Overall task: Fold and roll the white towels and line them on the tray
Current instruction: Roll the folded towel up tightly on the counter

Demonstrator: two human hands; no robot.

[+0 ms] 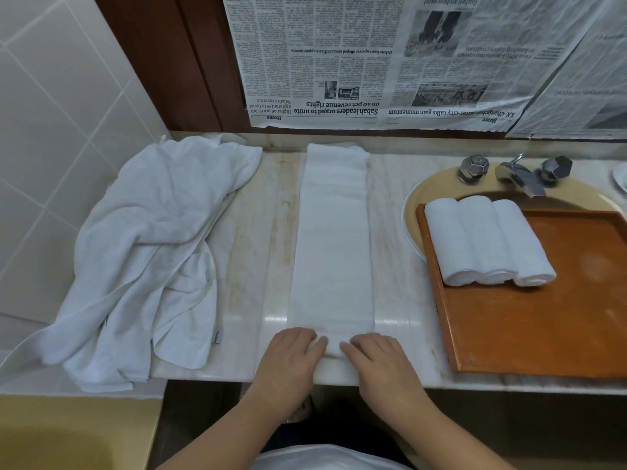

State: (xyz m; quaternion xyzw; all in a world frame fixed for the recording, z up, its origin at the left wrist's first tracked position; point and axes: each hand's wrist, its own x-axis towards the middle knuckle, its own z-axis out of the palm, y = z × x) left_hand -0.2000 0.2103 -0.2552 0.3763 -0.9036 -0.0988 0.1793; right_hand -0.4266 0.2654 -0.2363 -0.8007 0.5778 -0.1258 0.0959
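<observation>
In the head view, a white towel folded into a long narrow strip (332, 239) is laid on the marble counter (397, 266), running from the near edge toward the far wall. Its near end is covered by both hands: the left hand (293, 354) and the right hand (376, 359) are placed side by side on it, fingers curled over the start of a small roll, which is gripped between them. To the left, a heap of loose, crumpled white towels (149, 252) is spread over the counter and partly draped over its near edge. To the right, an orange-brown tray (543, 317) is set partly over a beige sink (417, 198), and three rolled white towels (488, 240) are lined up touching one another in the tray's far left corner. Behind the tray, a metal tap with two faceted knobs (515, 173) is seen. Sheets of newspaper (373, 59) are hung upside down on the far wall, and white tiles (51, 113) cover the wall at the left.
</observation>
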